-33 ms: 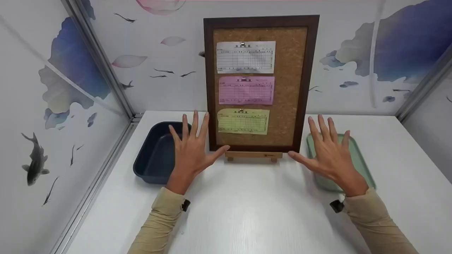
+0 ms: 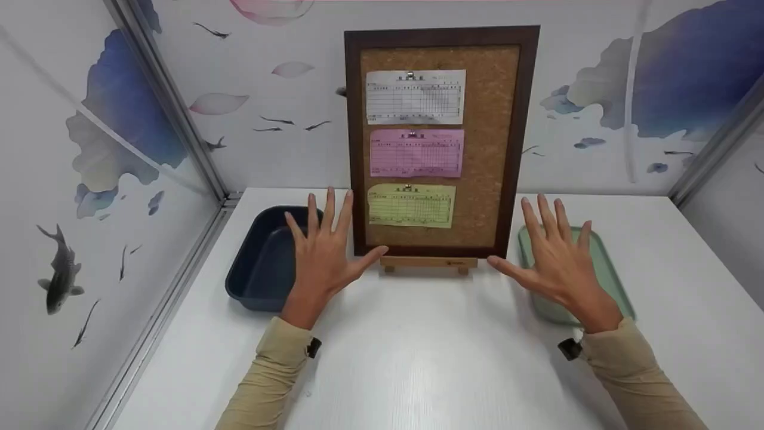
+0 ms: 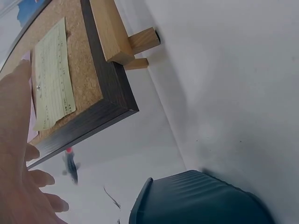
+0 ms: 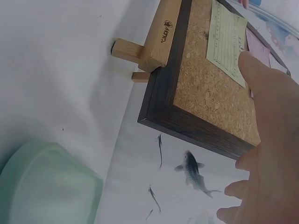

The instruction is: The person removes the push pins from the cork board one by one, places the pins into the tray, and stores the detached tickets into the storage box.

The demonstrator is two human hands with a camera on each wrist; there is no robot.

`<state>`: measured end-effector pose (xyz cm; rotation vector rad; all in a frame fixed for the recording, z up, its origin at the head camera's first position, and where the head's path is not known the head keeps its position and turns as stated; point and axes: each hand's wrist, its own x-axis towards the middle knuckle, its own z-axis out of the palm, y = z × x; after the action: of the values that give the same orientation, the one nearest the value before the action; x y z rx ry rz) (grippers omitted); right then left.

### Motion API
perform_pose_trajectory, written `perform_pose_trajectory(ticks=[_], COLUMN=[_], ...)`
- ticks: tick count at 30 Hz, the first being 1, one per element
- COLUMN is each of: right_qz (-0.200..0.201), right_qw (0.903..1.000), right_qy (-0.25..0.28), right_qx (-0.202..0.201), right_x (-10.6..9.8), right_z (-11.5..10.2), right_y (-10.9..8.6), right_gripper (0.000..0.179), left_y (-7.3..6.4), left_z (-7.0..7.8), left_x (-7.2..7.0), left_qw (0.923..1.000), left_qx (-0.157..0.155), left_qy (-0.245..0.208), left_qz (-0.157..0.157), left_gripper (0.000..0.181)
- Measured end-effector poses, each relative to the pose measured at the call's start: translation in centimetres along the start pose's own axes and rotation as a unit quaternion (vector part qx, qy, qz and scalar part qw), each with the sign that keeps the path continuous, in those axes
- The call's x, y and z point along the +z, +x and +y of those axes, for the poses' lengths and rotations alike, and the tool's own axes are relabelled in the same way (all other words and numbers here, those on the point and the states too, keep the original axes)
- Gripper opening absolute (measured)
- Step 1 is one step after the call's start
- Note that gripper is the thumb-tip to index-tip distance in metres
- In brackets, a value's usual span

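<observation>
Both hands hover with fingers spread, holding nothing. My left hand point(image 2: 322, 260) is above the right side of a dark blue basin point(image 2: 256, 292), near the lower left of a framed cork board point(image 2: 483, 149). Over a light green tray point(image 2: 615, 286) is my right hand point(image 2: 558, 263), its thumb toward the board's lower right corner. Three slips are clipped on the board in a column: a white slip point(image 2: 415, 98) on top, a pink slip point(image 2: 416, 154) in the middle, a yellow-green slip point(image 2: 410, 206) at the bottom. Both wrist views show the board's lower corners beside the thumbs.
The board leans upright on a small wooden easel point(image 2: 430, 262) at the back of a white table point(image 2: 430, 352). Behind it stands a wall point(image 2: 268, 155) painted with fish and petals. Metal posts point(image 2: 170, 101) frame the corners.
</observation>
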<state>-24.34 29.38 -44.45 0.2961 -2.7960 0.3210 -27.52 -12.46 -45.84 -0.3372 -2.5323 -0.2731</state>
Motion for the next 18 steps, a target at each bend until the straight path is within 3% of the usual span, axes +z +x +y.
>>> perform_pose_trajectory(ticks=[12, 18], right_qz=[0.015, 0.072], right_qw=[0.9998, 0.9967], right_qy=[0.004, 0.022], right_qx=[-0.011, -0.031], right_x=[-0.7, -1.5], right_z=[-0.2, -0.5], right_y=[0.4, 0.8], right_gripper=[0.116, 0.103], left_y=[0.6, 1.3], left_z=[-0.1, -0.2], left_x=[-0.7, -1.5], left_qw=[0.9999, 0.9996], left_qx=[0.004, 0.002], left_qy=[-0.004, -0.023], left_qz=[0.009, 0.016], left_gripper=[0.112, 0.103])
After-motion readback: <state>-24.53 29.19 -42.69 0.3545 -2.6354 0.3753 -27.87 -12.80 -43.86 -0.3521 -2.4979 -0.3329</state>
